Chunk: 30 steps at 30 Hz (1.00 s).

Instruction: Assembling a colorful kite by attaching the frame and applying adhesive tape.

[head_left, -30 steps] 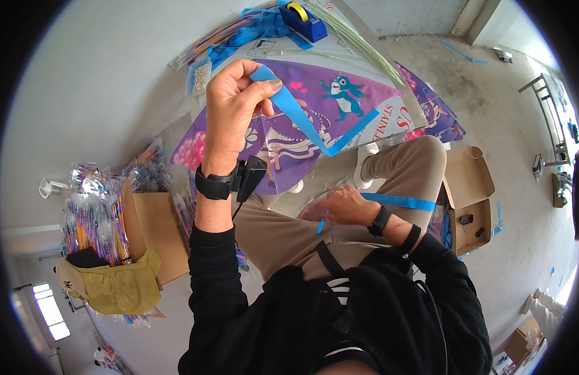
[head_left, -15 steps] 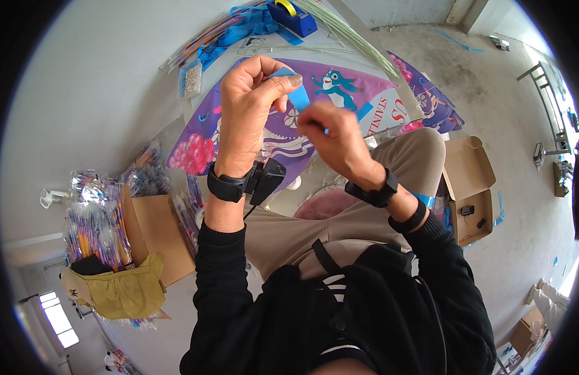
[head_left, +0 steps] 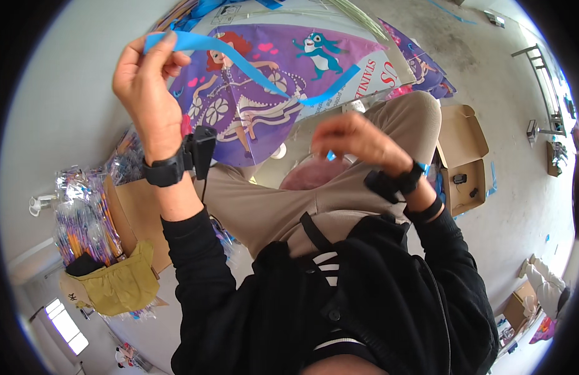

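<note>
Blue tape strip (head_left: pixel 239 59): thin, limp, likely sticky (curls readily), hangs over purple kite (head_left: pixel 264 94) | left hand (head_left: pixel 146 81) pinches its upper end; best held by ends | right hand (head_left: pixel 358 140) blurred, grip unclear

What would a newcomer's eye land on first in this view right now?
Probably the blue tape strip, pinched high in the left hand and trailing rightward in the air. Behind it lies the purple cartoon kite on the floor ahead. The right hand hovers blurred above the lap.
</note>
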Motion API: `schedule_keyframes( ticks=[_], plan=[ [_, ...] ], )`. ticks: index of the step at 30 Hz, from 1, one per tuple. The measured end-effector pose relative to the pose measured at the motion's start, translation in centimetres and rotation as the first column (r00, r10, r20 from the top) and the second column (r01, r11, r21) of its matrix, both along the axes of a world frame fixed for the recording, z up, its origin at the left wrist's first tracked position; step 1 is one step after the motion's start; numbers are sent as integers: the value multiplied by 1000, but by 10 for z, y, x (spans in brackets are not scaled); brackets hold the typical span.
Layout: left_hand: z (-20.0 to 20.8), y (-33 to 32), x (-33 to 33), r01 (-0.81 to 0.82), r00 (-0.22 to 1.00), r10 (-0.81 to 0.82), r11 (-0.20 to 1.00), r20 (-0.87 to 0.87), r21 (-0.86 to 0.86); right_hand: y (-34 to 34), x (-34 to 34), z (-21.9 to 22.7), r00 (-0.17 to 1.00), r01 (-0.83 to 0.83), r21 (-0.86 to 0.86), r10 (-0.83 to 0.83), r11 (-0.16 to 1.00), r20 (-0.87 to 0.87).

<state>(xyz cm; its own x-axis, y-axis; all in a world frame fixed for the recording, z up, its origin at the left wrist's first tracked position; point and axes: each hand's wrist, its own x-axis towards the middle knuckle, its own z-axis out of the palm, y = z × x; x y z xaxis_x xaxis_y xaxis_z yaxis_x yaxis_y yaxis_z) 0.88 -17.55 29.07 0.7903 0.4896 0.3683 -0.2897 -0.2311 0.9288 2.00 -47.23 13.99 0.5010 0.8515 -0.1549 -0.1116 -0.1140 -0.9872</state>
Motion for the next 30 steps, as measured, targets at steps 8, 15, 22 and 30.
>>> schedule_keyframes(
  ticks=[8,15,22,30],
  plan=[
    [-7,-10,-2,66,998,-66,998,10,-3,86,-89,-95,894,21,-151,49,988,446],
    [-10,-11,-13,168,984,-168,986,-64,-13,165,-157,-47,541,-316,-154,311,936,781],
    [-18,-8,-28,234,955,-238,971,-179,-44,155,-147,43,781,-586,241,460,774,421],
    [-14,-29,-33,221,956,-248,960,-157,-173,102,-17,100,487,557,458,-719,693,496]
  ],
)
